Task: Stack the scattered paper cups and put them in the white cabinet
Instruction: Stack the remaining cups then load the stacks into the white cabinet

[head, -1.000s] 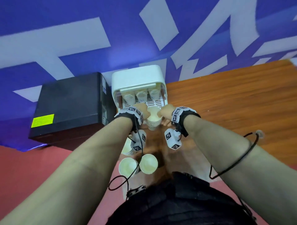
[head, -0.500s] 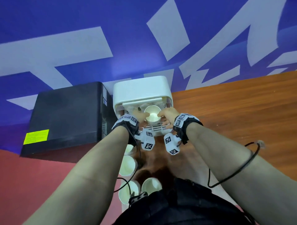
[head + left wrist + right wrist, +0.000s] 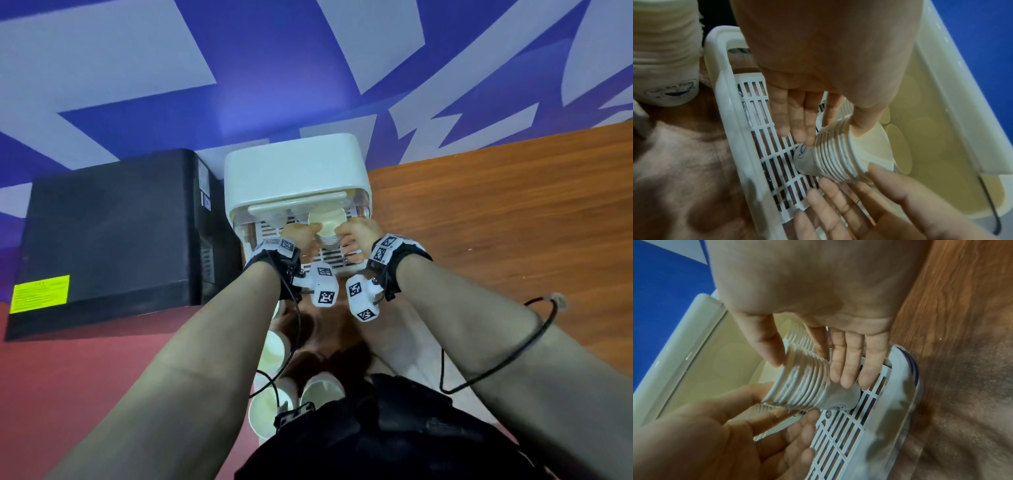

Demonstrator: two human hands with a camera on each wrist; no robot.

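Holding the stack of paper cups (image 3: 328, 229) between them, the left hand (image 3: 298, 234) and the right hand (image 3: 356, 230) meet at the centre of the head view, at the open front of the white cabinet (image 3: 294, 171). Each hand pinches the stack with the thumb on the top rim and the fingers along the ribbed side, probably so the nested cups do not slide apart. The stack leans with its mouth toward the inside, and its bottom is just above the slotted tray (image 3: 764, 142). More loose cups (image 3: 263, 411) stand at the lower centre, not yet collected. A black box (image 3: 113, 236) sits at the left.
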